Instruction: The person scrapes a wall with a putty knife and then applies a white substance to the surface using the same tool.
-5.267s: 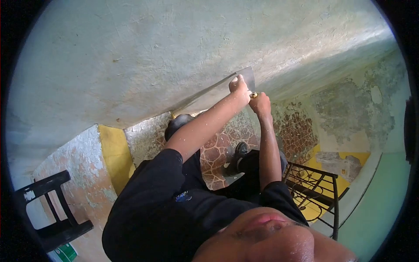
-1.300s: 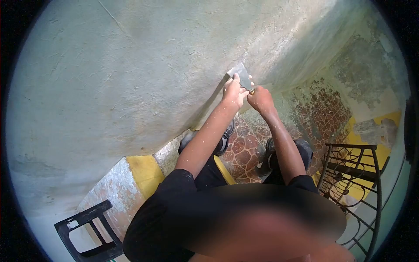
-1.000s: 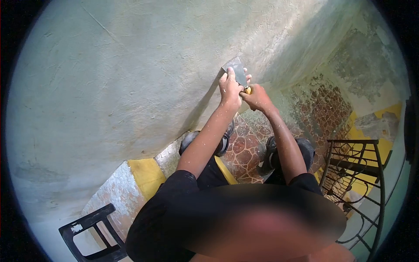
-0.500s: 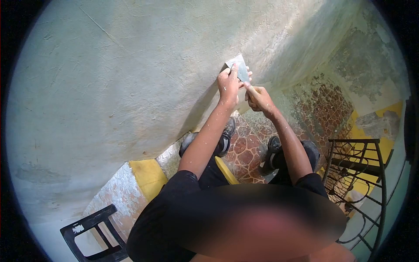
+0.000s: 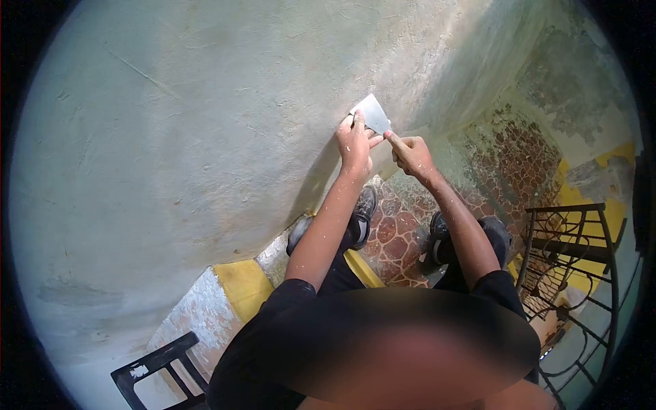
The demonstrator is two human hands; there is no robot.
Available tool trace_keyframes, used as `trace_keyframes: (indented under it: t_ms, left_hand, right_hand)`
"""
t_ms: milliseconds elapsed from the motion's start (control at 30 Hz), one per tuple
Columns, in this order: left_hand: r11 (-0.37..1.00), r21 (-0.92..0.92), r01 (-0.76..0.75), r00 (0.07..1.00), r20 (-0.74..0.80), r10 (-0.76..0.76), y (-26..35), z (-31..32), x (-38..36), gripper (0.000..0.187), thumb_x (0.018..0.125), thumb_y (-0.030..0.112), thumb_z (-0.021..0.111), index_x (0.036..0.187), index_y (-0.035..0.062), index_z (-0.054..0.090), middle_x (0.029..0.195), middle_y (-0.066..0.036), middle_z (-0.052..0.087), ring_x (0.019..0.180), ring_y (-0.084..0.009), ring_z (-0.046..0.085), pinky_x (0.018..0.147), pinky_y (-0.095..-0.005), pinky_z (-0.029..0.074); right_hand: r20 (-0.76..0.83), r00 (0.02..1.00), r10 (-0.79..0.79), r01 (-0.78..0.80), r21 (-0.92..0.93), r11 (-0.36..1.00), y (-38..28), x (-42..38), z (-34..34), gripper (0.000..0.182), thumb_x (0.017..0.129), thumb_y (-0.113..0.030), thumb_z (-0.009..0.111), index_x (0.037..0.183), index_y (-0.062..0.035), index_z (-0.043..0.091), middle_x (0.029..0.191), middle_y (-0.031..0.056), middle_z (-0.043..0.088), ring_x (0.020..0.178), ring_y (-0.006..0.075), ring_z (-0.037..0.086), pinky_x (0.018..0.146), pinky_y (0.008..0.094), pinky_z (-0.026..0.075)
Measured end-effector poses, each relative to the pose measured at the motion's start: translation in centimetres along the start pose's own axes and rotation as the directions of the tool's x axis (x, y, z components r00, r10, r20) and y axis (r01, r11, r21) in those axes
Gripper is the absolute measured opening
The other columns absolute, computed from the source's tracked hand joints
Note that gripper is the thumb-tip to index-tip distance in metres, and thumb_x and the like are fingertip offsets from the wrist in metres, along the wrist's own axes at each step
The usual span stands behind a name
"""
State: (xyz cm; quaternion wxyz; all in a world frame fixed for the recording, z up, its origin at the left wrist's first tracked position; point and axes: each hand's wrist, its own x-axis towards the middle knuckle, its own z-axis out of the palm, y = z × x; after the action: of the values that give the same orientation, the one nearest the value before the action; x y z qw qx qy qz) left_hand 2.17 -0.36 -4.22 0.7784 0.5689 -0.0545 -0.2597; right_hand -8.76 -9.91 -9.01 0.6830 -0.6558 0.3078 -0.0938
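Observation:
A putty knife (image 5: pixel 371 113) with a flat, pale grey blade is between my hands, close in front of the wall. The blade's wide edge points up and left, and it narrows toward my right hand (image 5: pixel 413 156). That hand is closed at the narrow end, its thumb along the blade's corner; the handle is hidden inside the fist. My left hand (image 5: pixel 354 145) pinches the blade, thumb on the front face and the other fingers partly hidden behind. Small white specks dot both hands and forearms.
The rough, pale green wall (image 5: pixel 205 150) fills the left and top. Below are a patterned red-brown floor (image 5: pixel 395 232) and a yellow-painted ledge (image 5: pixel 242 288). A black metal grille (image 5: pixel 567 260) stands right; a black plastic frame (image 5: pixel 164 359), perhaps a chair back, is lower left.
My left hand has shifted slightly left and down, and its fingers no longer show past the blade's right side. More of the blade is visible. The view has moved slightly.

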Motion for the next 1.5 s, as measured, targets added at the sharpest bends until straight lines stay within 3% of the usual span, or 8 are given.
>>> trace_keyframes:
  t_ms: [600, 833, 900, 1067, 1233, 1300, 1433, 1500]
  left_hand:
    - [0.96, 0.264, -0.093, 0.99, -0.079, 0.118, 0.6, 0.3, 0.4, 0.034, 0.108, 0.02, 0.055, 0.12, -0.0102, 0.064, 0.099, -0.012, 0.068, 0.078, -0.0184, 0.067, 0.067, -0.0355, 0.066]
    - [0.985, 0.141, -0.101, 0.987, -0.108, 0.117, 0.9, 1.2, 0.0, 0.031, 0.107, 0.019, 0.056, 0.115, -0.0095, 0.067, 0.09, -0.01, 0.068, 0.072, -0.0119, 0.064, 0.062, -0.0321, 0.065]
    - [0.956, 0.258, -0.142, 0.973, -0.14, 0.183, 1.0, 1.2, 0.1, 0.032, 0.106, 0.019, 0.057, 0.095, -0.0107, 0.066, 0.068, -0.001, 0.056, 0.057, -0.0079, 0.05, 0.055, -0.0309, 0.064]
    - [0.904, 0.358, -0.234, 0.951, -0.108, 0.289, 0.5, 0.5, 0.7, 0.032, 0.104, 0.016, 0.058, 0.091, -0.0123, 0.067, 0.073, -0.01, 0.069, 0.06, -0.0093, 0.057, 0.048, -0.031, 0.059]
    - [0.857, 0.404, -0.321, 0.921, -0.076, 0.381, 0.1, 0.5, 1.2, 0.029, 0.102, 0.011, 0.058, 0.088, -0.0117, 0.068, 0.068, -0.013, 0.07, 0.058, -0.013, 0.063, 0.046, -0.0333, 0.052]
    - [0.838, 0.464, -0.287, 0.944, -0.014, 0.331, 2.2, 1.2, -0.2, 0.028, 0.105, 0.011, 0.054, 0.092, -0.0099, 0.068, 0.082, -0.013, 0.073, 0.07, -0.0211, 0.075, 0.054, -0.0305, 0.06]
    - [0.786, 0.546, -0.289, 0.939, 0.002, 0.345, 3.2, 1.1, -0.4, 0.029, 0.105, 0.011, 0.055, 0.088, -0.009, 0.068, 0.075, -0.01, 0.071, 0.066, -0.0205, 0.074, 0.053, -0.0306, 0.06]
    - [0.628, 0.693, -0.353, 0.9, 0.07, 0.43, 4.0, 1.3, -0.6, 0.032, 0.105, 0.013, 0.057, 0.083, -0.0076, 0.068, 0.071, -0.008, 0.068, 0.066, -0.0193, 0.074, 0.052, -0.0302, 0.059]
  right_hand:
    - [-0.094, 0.995, 0.02, -0.019, 0.019, 1.0, 0.0, 0.9, 2.0, 0.072, 0.094, -0.06, 0.068, 0.05, -0.0054, 0.051, 0.048, -0.0018, 0.044, 0.047, 0.0098, 0.046, 0.047, 0.0301, 0.036]
    - [-0.134, 0.991, 0.005, -0.007, -0.01, 1.0, -0.9, 0.3, 1.7, 0.072, 0.093, -0.06, 0.07, 0.049, -0.0063, 0.049, 0.049, -0.0029, 0.043, 0.045, 0.0088, 0.043, 0.045, 0.0299, 0.033]
    - [-0.146, 0.989, 0.013, -0.012, 0.003, 1.0, -0.7, 0.1, 2.4, 0.072, 0.093, -0.059, 0.07, 0.049, -0.0067, 0.049, 0.049, -0.0032, 0.042, 0.045, 0.0087, 0.043, 0.045, 0.0298, 0.033]
    - [-0.092, 0.994, 0.061, -0.039, 0.223, 0.974, -0.6, -0.2, 3.9, 0.066, 0.097, -0.058, 0.067, 0.053, -0.0145, 0.042, 0.049, -0.0058, 0.036, 0.039, 0.0064, 0.029, 0.037, 0.0278, 0.018]
    - [0.022, 0.979, 0.203, -0.195, 0.392, 0.899, -1.5, -1.2, 4.3, 0.066, 0.096, -0.059, 0.067, 0.053, -0.0154, 0.043, 0.049, -0.0062, 0.037, 0.037, 0.007, 0.032, 0.036, 0.0272, 0.02]
    - [0.077, 0.966, 0.247, -0.254, 0.464, 0.849, -1.6, -1.6, 5.2, 0.062, 0.096, -0.06, 0.066, 0.057, -0.017, 0.044, 0.05, -0.0064, 0.038, 0.035, 0.0067, 0.031, 0.034, 0.0271, 0.02]
    - [0.14, 0.962, 0.234, -0.272, 0.539, 0.797, -1.0, -1.5, 7.0, 0.061, 0.097, -0.063, 0.062, 0.06, -0.0184, 0.04, 0.05, -0.0066, 0.033, 0.035, 0.0071, 0.03, 0.035, 0.0265, 0.019]
    - [0.329, 0.929, 0.171, -0.354, 0.648, 0.675, -1.0, -1.3, 7.4, 0.058, 0.098, -0.064, 0.058, 0.072, -0.0122, 0.056, 0.059, -0.0024, 0.05, 0.043, 0.0098, 0.046, 0.037, 0.0288, 0.032]
